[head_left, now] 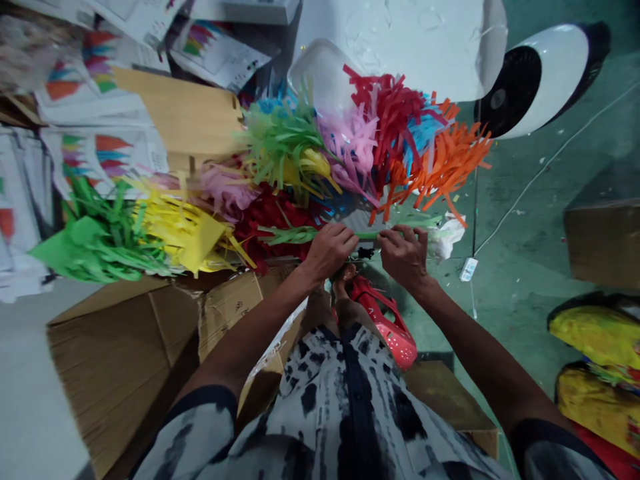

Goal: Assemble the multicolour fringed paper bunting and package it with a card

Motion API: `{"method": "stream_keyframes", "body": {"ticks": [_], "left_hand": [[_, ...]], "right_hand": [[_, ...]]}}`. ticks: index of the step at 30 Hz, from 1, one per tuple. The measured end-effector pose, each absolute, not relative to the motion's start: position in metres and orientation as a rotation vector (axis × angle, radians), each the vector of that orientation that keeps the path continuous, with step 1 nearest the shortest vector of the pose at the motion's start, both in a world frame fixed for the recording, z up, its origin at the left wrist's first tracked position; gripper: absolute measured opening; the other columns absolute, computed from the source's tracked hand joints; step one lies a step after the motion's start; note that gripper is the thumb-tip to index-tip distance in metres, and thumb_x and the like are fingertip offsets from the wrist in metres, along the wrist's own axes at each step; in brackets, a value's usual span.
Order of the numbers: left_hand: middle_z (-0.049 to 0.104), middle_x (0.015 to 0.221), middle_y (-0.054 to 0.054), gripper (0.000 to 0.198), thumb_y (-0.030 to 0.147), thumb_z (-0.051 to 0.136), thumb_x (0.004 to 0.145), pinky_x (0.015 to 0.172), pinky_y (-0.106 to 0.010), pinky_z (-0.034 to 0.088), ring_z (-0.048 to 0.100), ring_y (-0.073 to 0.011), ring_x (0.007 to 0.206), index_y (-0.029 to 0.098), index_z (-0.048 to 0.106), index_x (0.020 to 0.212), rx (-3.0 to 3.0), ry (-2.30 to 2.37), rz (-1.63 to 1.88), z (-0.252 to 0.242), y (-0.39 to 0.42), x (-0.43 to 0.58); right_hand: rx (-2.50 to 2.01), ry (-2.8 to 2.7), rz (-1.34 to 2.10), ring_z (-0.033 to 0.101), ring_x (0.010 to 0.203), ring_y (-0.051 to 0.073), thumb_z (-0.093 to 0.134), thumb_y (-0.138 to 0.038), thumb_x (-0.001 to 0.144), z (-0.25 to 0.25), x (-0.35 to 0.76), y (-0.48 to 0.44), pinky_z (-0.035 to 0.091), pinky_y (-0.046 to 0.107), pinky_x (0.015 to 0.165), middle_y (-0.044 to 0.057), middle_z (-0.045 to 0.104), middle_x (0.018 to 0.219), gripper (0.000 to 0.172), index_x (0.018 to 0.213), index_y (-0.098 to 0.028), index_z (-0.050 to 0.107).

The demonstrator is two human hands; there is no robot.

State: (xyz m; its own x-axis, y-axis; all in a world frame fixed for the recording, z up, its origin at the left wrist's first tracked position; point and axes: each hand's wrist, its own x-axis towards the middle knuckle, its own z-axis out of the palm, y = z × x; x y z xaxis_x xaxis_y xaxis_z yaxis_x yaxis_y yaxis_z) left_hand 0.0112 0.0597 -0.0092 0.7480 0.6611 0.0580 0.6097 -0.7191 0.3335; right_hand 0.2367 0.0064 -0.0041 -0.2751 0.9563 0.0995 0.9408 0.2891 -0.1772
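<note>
My left hand (330,251) and my right hand (405,256) are level in front of my body, a short gap apart. Between them stretches a light green paper tassel (290,235), drawn out narrow, with both sets of fingers closed on it. Its fringed end sticks out to the left of my left hand. Just beyond lie heaps of fringed paper: dark red (387,110), orange (453,157), pink (353,137) and green (285,143). Further left are yellow tassels (183,230) and bright green tassels (95,237).
Open cardboard boxes (125,347) stand at the lower left. Printed packets (107,143) are piled on the left. A red plastic stool-like piece (383,320) is by my feet. A black and white fan (540,80), a cable with a white socket block (469,269) and a carton (603,243) are to the right.
</note>
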Motion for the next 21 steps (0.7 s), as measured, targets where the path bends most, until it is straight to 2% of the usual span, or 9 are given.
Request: {"method": "stream_keyframes", "body": {"ticks": [2,6,11,14,21], "left_hand": [[0.072,0.104,-0.011,0.017,0.018,0.056,0.103,0.084,-0.039,0.047,0.063,-0.0262,0.101,0.017,0.071,0.108,2.652,0.984,0.170,-0.015,0.063,0.016],[0.071,0.104,-0.011,0.016,0.015,0.055,0.102,0.084,-0.037,0.046,0.062,-0.0260,0.099,0.015,0.070,0.108,2.647,1.046,0.128,-0.020,0.067,0.014],[0.071,0.103,-0.011,0.017,0.018,0.055,0.102,0.084,-0.037,0.045,0.061,-0.0276,0.098,0.014,0.069,0.109,2.621,1.107,0.139,-0.022,0.068,0.014],[0.072,0.102,-0.011,0.018,0.023,0.054,0.104,0.083,-0.039,0.043,0.061,-0.0276,0.098,0.015,0.070,0.107,2.561,1.151,0.194,-0.023,0.069,0.011],[0.075,0.106,-0.010,0.019,0.037,0.061,0.102,0.084,-0.043,0.040,0.060,-0.0292,0.104,0.022,0.072,0.102,2.467,1.270,0.193,-0.012,0.074,0.003]], "right_hand": [[-1.798,-2.344,0.161,0.058,0.120,0.028,0.056,-0.016,0.099,-0.001,0.234,0.007,0.024,0.047,0.103,0.005,0.079,0.119,0.023,0.108,-0.023,0.075],[-1.805,-2.333,0.227,0.055,0.122,0.029,0.056,-0.022,0.101,-0.003,0.222,0.013,0.023,0.046,0.104,0.008,0.077,0.120,0.023,0.115,-0.026,0.074],[-1.807,-2.316,0.286,0.055,0.116,0.027,0.055,-0.025,0.103,-0.011,0.214,0.026,0.023,0.045,0.102,0.007,0.077,0.109,0.019,0.101,-0.026,0.074],[-1.818,-2.274,0.325,0.056,0.113,0.027,0.055,-0.025,0.104,-0.013,0.217,0.030,0.023,0.045,0.101,0.007,0.077,0.105,0.019,0.099,-0.025,0.073],[-1.858,-2.094,0.458,0.058,0.109,0.026,0.067,-0.031,0.097,-0.012,0.226,0.029,0.027,0.043,0.097,0.003,0.077,0.099,0.015,0.086,-0.024,0.074]]}}
